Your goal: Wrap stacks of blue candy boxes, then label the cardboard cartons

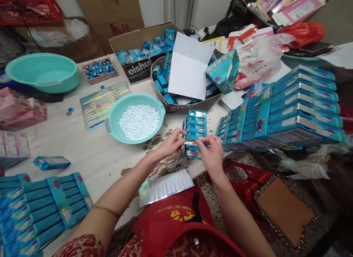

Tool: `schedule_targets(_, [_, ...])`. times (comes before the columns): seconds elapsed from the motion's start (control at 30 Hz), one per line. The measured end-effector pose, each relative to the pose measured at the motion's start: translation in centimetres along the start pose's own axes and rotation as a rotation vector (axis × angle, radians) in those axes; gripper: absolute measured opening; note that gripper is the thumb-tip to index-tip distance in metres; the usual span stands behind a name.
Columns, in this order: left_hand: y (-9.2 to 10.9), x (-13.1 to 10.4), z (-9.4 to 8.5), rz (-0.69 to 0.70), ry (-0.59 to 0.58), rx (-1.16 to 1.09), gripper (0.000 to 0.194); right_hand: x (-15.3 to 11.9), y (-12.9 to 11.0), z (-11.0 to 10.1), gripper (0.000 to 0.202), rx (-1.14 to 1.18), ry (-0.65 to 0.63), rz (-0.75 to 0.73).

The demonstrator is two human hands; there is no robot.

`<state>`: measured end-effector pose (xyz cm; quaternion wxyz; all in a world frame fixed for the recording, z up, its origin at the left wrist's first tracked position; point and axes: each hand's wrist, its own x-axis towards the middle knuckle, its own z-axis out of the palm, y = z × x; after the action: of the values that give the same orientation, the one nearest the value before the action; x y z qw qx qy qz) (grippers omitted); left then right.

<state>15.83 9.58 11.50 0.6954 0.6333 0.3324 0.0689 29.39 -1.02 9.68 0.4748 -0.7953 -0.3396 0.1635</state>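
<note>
A row of small blue boxes (196,129) with round blue tops stands near the table's front edge. Over its near part, my left hand (173,142) and my right hand (212,148) pinch the two ends of a shiny holographic strip (190,142). The strip lies across the boxes; whether it touches them all along is unclear. Below the hands, at the table edge, lies a silvery sheet of strips (167,186). A teal bowl (135,137) of white tablets stands to the left of the boxes.
Blue display packs are stacked at the right (278,113) and lower left (44,209). Cartons of blue boxes (138,71) stand behind, beside a tray of blue caps (99,70) and a large teal basin (42,71). A red stool (248,172) is at the right.
</note>
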Motion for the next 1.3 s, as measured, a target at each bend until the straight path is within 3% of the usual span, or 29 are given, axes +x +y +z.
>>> schedule_targets(0.1, [-0.4,3.0,-0.1,0.055,0.034,0.066,0.016,2.3,1.1,0.9,0.010,-0.036,0.031,0.058])
schedule_targets(0.23, [-2.6,5.0,0.2,-0.032,0.079,0.007,0.016,3.6,2.2,1.8,0.009,-0.011,0.016,0.140])
schedule_targets(0.37, [-4.6,4.3,1.3,-0.124,0.293,0.300,0.025,3.5,3.0,2.0,0.027,0.140,0.023,0.249])
schedule_targets(0.43, [-5.2,3.4,2.4,-0.066,0.409,0.370,0.035,3.5,3.5,2.2,0.034,0.241,-0.004,0.302])
schedule_targets(0.5, [-5.5,2.5,3.5,0.074,0.397,0.358,0.051,3.7,4.0,2.3,0.035,0.255,-0.019,0.289])
schedule_targets(0.57, [-5.9,1.3,3.7,0.115,0.255,0.409,0.063,3.9,4.2,2.0,0.037,0.194,-0.010,0.259])
schedule_targets(0.67, [-7.1,-1.5,1.1,-0.075,0.097,0.507,0.063,3.3,3.4,0.8,0.029,0.095,0.085,0.163])
schedule_targets(0.73, [-8.6,-4.7,-2.1,-0.232,0.119,0.464,0.061,1.8,2.1,0.1,0.022,0.024,0.194,-0.009])
schedule_targets(0.8, [-10.5,-8.8,-4.8,-0.428,0.152,0.332,0.064,-0.8,0.6,0.0,0.017,-0.010,0.187,-0.207])
schedule_targets(0.83, [-11.5,-10.9,-5.7,-0.536,0.136,0.246,0.062,-2.4,0.0,0.4,0.014,0.009,0.091,-0.283])
schedule_targets(0.9, [-13.4,-14.5,-6.1,-0.678,0.101,0.041,0.052,-5.7,-0.7,2.3,0.010,0.106,-0.270,-0.358])
schedule_targets(0.97, [-15.0,-16.9,-5.2,-0.733,0.142,-0.125,0.039,-8.9,-0.6,5.3,0.013,0.173,-0.687,-0.335])
schedule_targets(1.03, [-15.9,-17.9,-3.9,-0.743,0.250,-0.199,0.032,-11.5,0.3,8.6,0.016,0.094,-0.946,-0.350])
schedule_targets(1.1, [-16.4,-18.1,-2.9,-0.733,0.343,-0.198,0.025,-13.4,1.3,11.3,0.025,-0.095,-1.105,-0.420])
schedule_targets(1.17, [-16.6,-18.0,-2.4,-0.731,0.418,-0.195,0.018,-14.7,2.1,12.6,0.028,-0.223,-1.198,-0.495])
schedule_targets(1.3, [-16.9,-18.0,-2.3,-0.763,0.494,-0.186,0.010,-15.5,2.2,12.2,0.027,-0.250,-1.295,-0.577])
